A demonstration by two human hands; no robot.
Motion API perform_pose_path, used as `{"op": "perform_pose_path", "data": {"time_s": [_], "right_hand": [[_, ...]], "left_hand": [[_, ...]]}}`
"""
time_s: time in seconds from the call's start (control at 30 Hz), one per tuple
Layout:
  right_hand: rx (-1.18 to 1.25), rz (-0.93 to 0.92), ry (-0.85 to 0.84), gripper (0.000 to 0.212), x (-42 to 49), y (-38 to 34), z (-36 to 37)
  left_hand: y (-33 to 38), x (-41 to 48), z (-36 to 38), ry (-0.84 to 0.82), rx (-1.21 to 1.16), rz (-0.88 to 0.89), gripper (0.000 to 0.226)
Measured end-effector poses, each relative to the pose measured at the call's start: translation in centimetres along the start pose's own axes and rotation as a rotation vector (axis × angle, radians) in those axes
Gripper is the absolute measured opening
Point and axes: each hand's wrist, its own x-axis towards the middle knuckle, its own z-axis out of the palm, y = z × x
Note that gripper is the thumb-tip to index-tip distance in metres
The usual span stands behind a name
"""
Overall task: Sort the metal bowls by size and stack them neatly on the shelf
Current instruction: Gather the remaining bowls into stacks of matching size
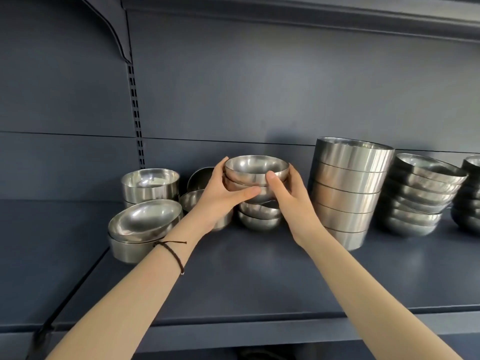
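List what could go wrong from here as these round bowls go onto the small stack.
1. The nested bowls, held between the left hand and right hand, might land off-centre on the round bowls beneath and rock or slide.
2. The right hand is close to the tall stack; a bump could topple it.
3. The tilted bowl on the left sits askew on another and could slip off.

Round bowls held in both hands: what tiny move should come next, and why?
Probably lower them straight down and seat them level. The left hand and right hand grip two nested round bowls right above a short stack of similar round bowls on the shelf, so they seem matched in size. Whether they already touch is unclear.
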Motion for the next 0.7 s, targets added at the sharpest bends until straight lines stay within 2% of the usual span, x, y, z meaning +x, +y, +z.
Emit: {"op": "perform_pose_path", "data": {"time_s": [0.07, 0.23, 0.37, 0.7], "right_hand": [[-0.017, 0.022, -0.003, 0.101, 0.8, 0.6, -0.1], [-0.045, 0.095, -0.028, 0.075, 1.6, 2.5, -1.2], [-0.031, 0.157, -0.058, 0.075, 1.8, 3.4, -1.4], [-0.004, 0.258, -0.064, 0.079, 1.9, 4.7, -2.0]], "left_hand": [[-0.5, 1.1, 0.3, -0.003, 0.049, 0.001, 0.110], [-1.7, 2.6, 0.5, -0.054, 0.158, -0.047, 0.123], [-2.0, 3.3, 0.3, -0.093, 0.271, -0.102, 0.108], [-1.6, 3.3, 0.5, -0.159, 0.525, -0.205, 0.106]]}}
